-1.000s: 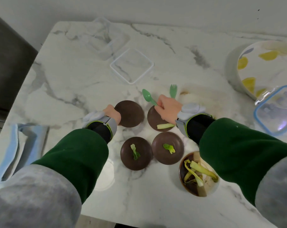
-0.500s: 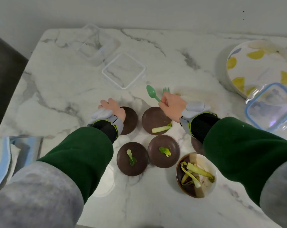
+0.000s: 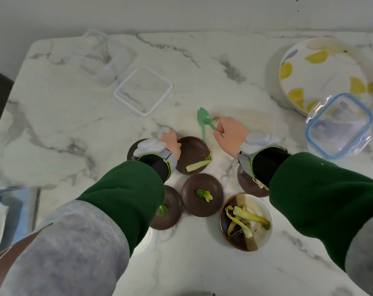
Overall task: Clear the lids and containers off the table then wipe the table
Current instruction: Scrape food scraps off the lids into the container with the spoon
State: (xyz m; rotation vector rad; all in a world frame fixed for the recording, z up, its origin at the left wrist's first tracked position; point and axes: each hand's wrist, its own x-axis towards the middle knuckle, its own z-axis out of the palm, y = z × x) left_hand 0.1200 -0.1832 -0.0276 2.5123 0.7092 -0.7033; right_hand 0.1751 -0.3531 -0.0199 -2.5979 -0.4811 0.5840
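Right hand (image 3: pixel 230 135) pinches the handle of a green spoon (image 3: pixel 207 120), spoon bowl pointing up-left of the knuckles. A green fork (image 3: pixel 202 129) lies just left of the spoon, its handle running down to the nearest brown lid. Left hand (image 3: pixel 171 142) is mostly hidden behind its wrist band, so whether it is open or gripping cannot be told. It sits at the left edge of a brown lid (image 3: pixel 192 152) that carries a pale stalk piece (image 3: pixel 197 165).

Another brown lid (image 3: pixel 132 151) pokes out on the left hand's left side, under the wrist. Below the hands, between the two sleeves, is a brown lid (image 3: pixel 202 201) with a small green leaf on it. A further one (image 3: pixel 170 212) with a leaf is half under the left sleeve, and one more (image 3: pixel 246 183) is tucked under the right wrist. Near the right forearm stands a bowl (image 3: pixel 264 212) holding limp vegetable scraps and brown sauce.

Ahead of the left hand stands a clear square container (image 3: pixel 143 89), with a second blurry clear one (image 3: pixel 95 60) past it. Far right of the right hand is a lemon-print bowl (image 3: pixel 322 69), with a blue-rimmed clear container (image 3: pixel 339 124) tilted against it. A blue cloth (image 3: pixel 10 210) lies far left of the left sleeve, on the marble surface (image 3: pixel 202 263).
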